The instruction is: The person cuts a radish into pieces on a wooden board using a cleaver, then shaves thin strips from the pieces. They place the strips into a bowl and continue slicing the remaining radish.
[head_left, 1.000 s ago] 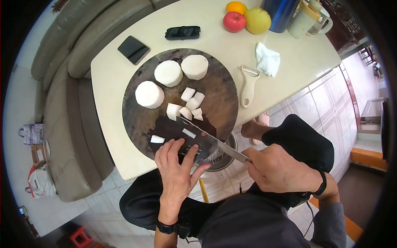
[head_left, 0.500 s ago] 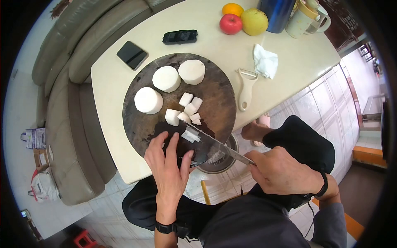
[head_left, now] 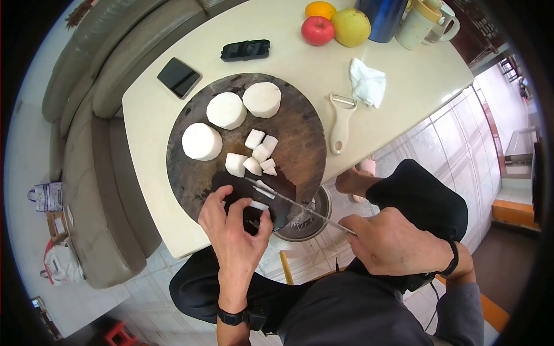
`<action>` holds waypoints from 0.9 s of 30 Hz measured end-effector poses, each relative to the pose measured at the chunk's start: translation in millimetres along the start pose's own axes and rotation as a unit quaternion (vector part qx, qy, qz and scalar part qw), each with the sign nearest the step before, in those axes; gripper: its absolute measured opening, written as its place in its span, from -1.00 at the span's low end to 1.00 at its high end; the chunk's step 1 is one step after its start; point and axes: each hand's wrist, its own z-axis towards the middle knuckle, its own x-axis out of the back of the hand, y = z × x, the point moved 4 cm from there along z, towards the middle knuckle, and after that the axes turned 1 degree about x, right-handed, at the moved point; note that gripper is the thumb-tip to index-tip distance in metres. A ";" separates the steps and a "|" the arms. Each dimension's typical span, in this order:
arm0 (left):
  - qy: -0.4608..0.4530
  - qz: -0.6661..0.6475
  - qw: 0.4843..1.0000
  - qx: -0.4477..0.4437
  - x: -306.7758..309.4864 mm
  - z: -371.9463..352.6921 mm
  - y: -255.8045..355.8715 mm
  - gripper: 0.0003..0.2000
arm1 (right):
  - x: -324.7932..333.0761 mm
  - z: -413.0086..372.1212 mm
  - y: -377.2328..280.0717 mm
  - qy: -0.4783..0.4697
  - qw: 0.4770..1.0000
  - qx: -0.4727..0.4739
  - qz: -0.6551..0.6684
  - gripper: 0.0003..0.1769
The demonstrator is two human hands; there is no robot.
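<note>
My right hand [head_left: 392, 242] is wrapped round the handle of a kitchen knife [head_left: 300, 205]. Its blade reaches left over a round dark wooden cutting board [head_left: 196, 179] and is seen nearly edge-on. Beside the blade, a small strip of white radish [head_left: 258, 205] lies between the thumb and a finger of my left hand [head_left: 236, 233]. Just beyond the knife is another thin slice [head_left: 265, 187]. Several cut radish chunks [head_left: 261, 153] sit mid-board. Three thick peeled radish rounds [head_left: 202, 142] stand along the board's far left side.
Right of the board are a peeler [head_left: 341, 124] and a crumpled white tissue [head_left: 367, 83]. A phone [head_left: 179, 78], a black case-like object [head_left: 245, 50], fruit [head_left: 317, 30], a blue flask [head_left: 381, 20] and mugs stand farther back. A metal bowl [head_left: 306, 230] is below the table edge.
The knife has turned more edge-on and its tip has come slightly nearer me. A strip under the blade has separated, and my left thumb and finger have closed in around it.
</note>
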 end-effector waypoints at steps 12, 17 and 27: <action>0.008 -0.020 0.988 -0.154 1.9 -29.2 3.2 -0.69 | -20.6 4.4 -8.2 -0.036 0.997 0.030 -0.062 -0.75; -0.016 -0.003 0.986 -0.167 -6.7 -33.0 -1.1 -0.74 | -24.3 4.9 -13.7 -0.035 0.993 0.034 -0.104 -0.72; -0.022 -0.043 0.986 -0.160 -9.9 -35.3 -2.5 -0.70 | -28.5 6.6 -23.7 -0.034 0.980 0.065 -0.183 -0.74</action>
